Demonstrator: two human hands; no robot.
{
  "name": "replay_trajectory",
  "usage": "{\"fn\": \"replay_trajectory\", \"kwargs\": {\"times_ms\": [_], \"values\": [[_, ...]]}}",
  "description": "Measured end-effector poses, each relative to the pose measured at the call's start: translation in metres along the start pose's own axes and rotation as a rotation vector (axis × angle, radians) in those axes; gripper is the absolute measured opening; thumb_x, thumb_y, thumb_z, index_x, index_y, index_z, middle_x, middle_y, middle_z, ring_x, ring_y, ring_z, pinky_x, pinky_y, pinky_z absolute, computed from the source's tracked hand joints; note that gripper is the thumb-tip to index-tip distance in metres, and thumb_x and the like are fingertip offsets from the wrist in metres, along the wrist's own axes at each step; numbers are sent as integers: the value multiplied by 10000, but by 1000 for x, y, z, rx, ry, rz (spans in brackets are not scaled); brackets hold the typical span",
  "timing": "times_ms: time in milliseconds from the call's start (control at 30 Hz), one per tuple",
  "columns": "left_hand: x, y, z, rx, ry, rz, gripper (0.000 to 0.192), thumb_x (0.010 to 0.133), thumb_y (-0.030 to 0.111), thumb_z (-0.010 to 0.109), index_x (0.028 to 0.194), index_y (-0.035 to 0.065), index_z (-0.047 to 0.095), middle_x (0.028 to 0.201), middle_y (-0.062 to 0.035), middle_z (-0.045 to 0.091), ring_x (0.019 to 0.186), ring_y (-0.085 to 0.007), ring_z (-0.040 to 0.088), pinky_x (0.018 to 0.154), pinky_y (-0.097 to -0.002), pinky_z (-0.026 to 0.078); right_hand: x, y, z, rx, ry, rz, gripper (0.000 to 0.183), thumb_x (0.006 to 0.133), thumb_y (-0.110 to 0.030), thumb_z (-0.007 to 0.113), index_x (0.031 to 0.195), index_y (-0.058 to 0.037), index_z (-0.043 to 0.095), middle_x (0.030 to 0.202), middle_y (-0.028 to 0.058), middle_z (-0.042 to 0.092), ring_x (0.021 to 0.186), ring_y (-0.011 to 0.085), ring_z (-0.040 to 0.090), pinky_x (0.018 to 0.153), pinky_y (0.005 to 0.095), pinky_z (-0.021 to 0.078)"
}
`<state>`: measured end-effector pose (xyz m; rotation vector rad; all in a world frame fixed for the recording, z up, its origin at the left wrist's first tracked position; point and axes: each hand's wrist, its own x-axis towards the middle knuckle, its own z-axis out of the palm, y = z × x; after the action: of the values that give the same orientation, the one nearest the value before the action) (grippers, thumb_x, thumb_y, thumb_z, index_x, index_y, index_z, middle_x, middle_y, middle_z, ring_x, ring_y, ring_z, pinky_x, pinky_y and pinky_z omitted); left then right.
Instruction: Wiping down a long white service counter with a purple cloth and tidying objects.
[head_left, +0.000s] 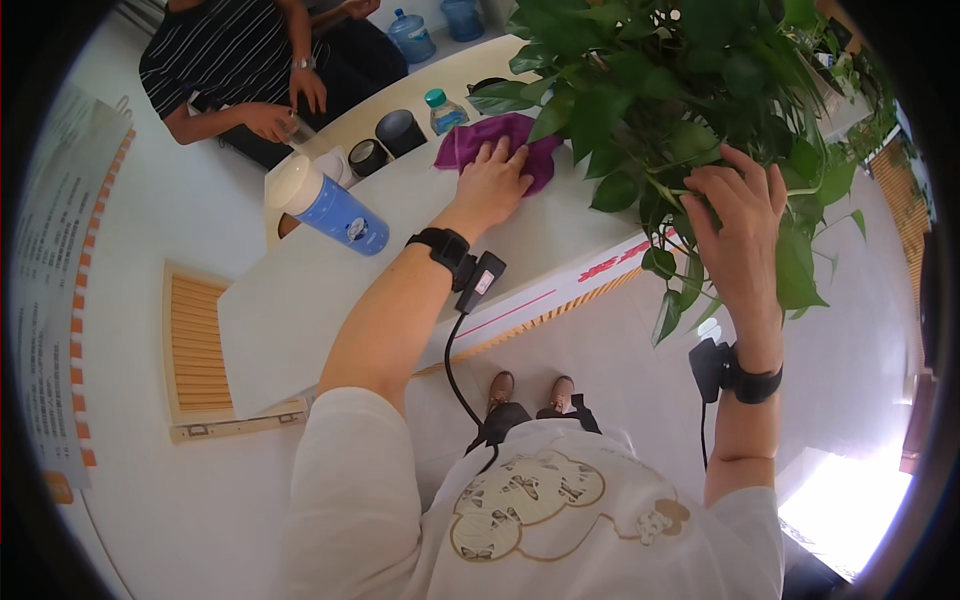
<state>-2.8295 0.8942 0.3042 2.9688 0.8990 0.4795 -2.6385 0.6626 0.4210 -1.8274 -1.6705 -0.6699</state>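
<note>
My left hand (491, 184) lies flat, fingers spread, on a crumpled purple cloth (541, 166) on the pale counter (420, 225). To the right, my right hand (735, 225) is raised among the leaves of a large trailing green plant (637, 97); thumb and fingertips are curled around a stem or leaf edge. Whether they pinch it cannot be made out. The plant's pot is hidden by foliage. Left of my left hand, a blue cylindrical container with a white lid (341, 214) stands on the counter. Each wrist wears a black strap with a small cabled device.
Beyond the raised counter are a dark cup (400, 132), a round black-rimmed jar (367, 157) and a bottle with a teal cap (447, 112). A person in a striped shirt (225, 60) sits behind it, holding a clear object. Large blue water bottles (412, 36) stand farther back.
</note>
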Motion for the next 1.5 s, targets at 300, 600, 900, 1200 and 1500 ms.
{"fn": "replay_trajectory", "kwargs": {"times_ms": [300,600,900,1200,1500], "values": [[-14,-32,-42,325,-220,-544,257,853,250,524,815,65,698,875,-135,679,865,-313,657,657,-396,533,-11,9,-1,38,34,83,103,744,-90,675,835,-71,631,878,28,630,1065,280,521,1011,522,277],[71,12,34,-108,176,16,371,775,199,570,1132,101,564,1137,-153,572,1037,-329,566,736,-425,514,-14,12,2,15,-7,75,100,742,-79,670,835,-71,634,896,28,632,1066,274,521,1016,521,266],[3,-10,1,128,68,-269,476,867,337,500,1252,58,492,1200,-186,505,1046,-373,516,885,-432,437,-9,-3,1,43,5,46,96,746,-79,667,839,-65,644,896,23,641,1059,262,527,1019,520,263],[-123,18,-61,30,-97,-218,468,857,276,563,1269,65,496,1364,-210,412,1231,-379,423,962,-399,414,-14,-9,5,89,35,49,125,730,-81,686,842,-74,630,901,20,638,1064,264,532,1013,535,260],[-172,-26,-111,-357,755,-498,642,774,115,702,1306,20,356,1242,-121,452,1174,-239,419,964,-386,354,-26,-72,10,217,-29,-63,132,708,-24,646,831,-61,616,1017,77,608,1141,298,501,1014,566,257]]}}
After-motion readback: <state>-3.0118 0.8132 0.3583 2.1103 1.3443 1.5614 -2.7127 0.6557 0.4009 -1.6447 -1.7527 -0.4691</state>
